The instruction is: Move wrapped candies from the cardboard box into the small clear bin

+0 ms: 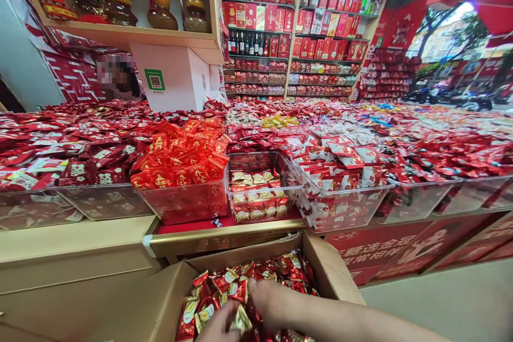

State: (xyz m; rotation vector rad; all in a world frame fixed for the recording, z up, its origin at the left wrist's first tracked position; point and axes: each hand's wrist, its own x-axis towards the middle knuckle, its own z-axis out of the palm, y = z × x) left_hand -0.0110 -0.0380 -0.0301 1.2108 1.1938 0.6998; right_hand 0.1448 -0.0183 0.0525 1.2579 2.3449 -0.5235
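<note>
Both my hands are down inside an open cardboard box (334, 272) filled with small red-and-gold wrapped candies (206, 312). My left hand (222, 323), at the bottom edge of the view and slightly blurred, has its fingers curled against a gold-ended candy packet (241, 320). Just right of it, my right hand (266, 299) reaches in from the right with its back turned up. Its fingers go down among the packets and are mostly hidden. Behind the box, a clear plastic bin (260, 197) holds gold-and-red packets, stacked in rows at its front.
Clear bins heaped with wrapped sweets line the counter, among them a bin of bright red packets (180, 171) and one of white-and-red packets (340, 171). A gold-edged counter rim (224, 238) runs behind the box. Shelves (260, 2) hold bottles and gift boxes. A person sits behind the counter at left.
</note>
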